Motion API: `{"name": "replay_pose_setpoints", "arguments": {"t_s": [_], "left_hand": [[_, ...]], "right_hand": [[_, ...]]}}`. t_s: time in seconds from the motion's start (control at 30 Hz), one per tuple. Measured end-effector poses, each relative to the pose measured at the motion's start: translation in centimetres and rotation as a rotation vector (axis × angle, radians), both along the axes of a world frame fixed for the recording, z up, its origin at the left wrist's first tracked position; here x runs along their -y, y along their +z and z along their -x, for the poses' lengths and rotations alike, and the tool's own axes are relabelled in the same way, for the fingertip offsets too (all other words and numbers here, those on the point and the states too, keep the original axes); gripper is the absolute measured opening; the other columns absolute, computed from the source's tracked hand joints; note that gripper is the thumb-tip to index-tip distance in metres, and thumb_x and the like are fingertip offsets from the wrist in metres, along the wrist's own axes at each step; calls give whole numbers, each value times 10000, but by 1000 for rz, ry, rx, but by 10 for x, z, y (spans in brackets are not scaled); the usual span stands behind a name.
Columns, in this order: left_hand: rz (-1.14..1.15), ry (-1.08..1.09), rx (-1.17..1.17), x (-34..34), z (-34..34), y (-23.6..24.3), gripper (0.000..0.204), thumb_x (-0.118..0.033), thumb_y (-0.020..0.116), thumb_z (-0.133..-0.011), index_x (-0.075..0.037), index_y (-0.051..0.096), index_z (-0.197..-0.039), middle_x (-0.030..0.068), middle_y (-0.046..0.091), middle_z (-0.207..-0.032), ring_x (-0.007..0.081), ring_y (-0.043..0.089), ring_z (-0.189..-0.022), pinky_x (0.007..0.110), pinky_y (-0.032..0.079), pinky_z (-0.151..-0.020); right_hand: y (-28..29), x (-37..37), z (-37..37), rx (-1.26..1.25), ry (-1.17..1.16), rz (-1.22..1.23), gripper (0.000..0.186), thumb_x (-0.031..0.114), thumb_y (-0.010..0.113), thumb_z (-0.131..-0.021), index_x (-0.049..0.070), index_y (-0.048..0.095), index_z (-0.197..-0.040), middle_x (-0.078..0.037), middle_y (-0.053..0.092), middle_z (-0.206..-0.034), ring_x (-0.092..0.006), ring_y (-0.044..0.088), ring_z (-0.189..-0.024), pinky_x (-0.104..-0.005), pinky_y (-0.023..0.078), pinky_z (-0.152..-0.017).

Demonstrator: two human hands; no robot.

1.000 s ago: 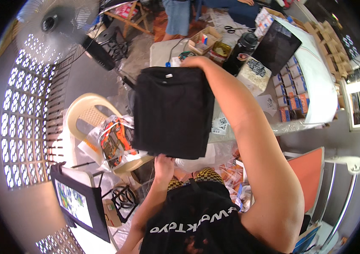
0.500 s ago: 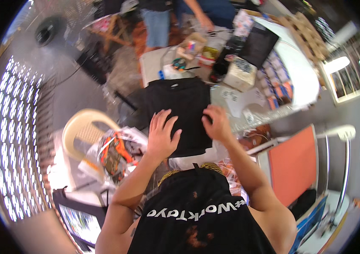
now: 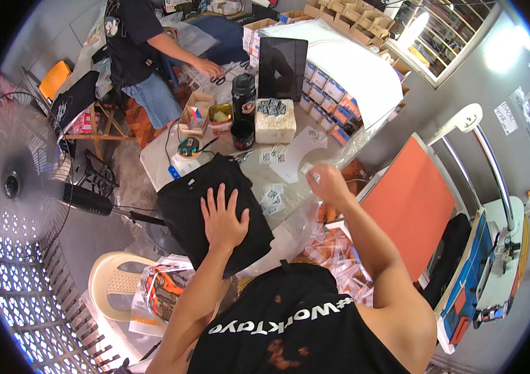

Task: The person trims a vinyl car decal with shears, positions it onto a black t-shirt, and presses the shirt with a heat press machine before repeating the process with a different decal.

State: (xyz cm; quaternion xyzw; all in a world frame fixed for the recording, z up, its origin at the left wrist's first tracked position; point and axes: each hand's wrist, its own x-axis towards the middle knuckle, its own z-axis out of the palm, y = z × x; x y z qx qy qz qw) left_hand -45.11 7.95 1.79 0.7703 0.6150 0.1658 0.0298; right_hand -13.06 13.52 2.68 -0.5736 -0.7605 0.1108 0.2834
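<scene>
A folded black shirt [image 3: 249,240] lies slanted on the near part of the table [image 3: 153,153], a small pale tag near its far edge. My left hand [image 3: 222,218] rests flat on it, fingers spread. To the right, off the cloth, my right hand [image 3: 330,184] is closed with a small whitish printed slip [image 3: 312,174] at its fingertips. Similar small printed slips [image 3: 272,198] lie between the shirt and that hand. A white curved paper sheet [image 3: 296,156] lies just beyond my right hand.
A black bottle [image 3: 244,96], a black mug [image 3: 242,135], a pale block [image 3: 275,129] and a tape measure [image 3: 188,148] stand beyond the shirt. Another person's hand [image 3: 208,67] is near scissors at the back. An orange-topped press [image 3: 405,209] stands right, a fan [image 3: 13,184] left.
My right hand has left the shirt, moved right and closed on a slip. My left hand stays on the shirt, now flatter. The view has turned to the right, and the shirt appears slanted.
</scene>
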Motion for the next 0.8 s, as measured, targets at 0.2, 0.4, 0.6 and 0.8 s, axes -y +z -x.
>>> {"name": "replay_pose_setpoints", "arguments": {"t_s": [0.2,0.4,0.6,0.8], "left_hand": [[27,60,1,-8,-11,7,562,-360,656,-846,-166,562,-1365,98,372,-1546,366,275,-1451,532,171,-1214],[61,144,-55,-10,-16,12,575,-319,700,-795,-207,578,-1345,71,392,-1535,343,289,-1451,511,194,-1216],[82,165,-77,-18,-24,11,595,-292,713,-773,-200,570,-1343,78,396,-1531,348,296,-1447,512,202,-1213],[72,171,-92,-23,-28,9,604,-279,717,-758,-190,568,-1336,86,396,-1529,354,296,-1446,517,199,-1212]], "right_hand": [[85,-223,-47,57,-151,-266,286,186,642,-821,50,678,-1070,-217,673,-1066,-407,637,-1002,-473,516,-881],[117,-337,-58,224,-318,-164,665,388,666,-872,173,443,-1460,-196,548,-1367,-398,510,-1266,-534,417,-1036],[119,-357,-62,281,-270,-24,615,515,612,-904,193,495,-1414,-177,568,-1339,-384,514,-1268,-549,405,-1029],[133,-356,-62,453,-274,-51,568,499,613,-911,197,522,-1384,-140,568,-1341,-362,488,-1296,-564,381,-1035]]}}
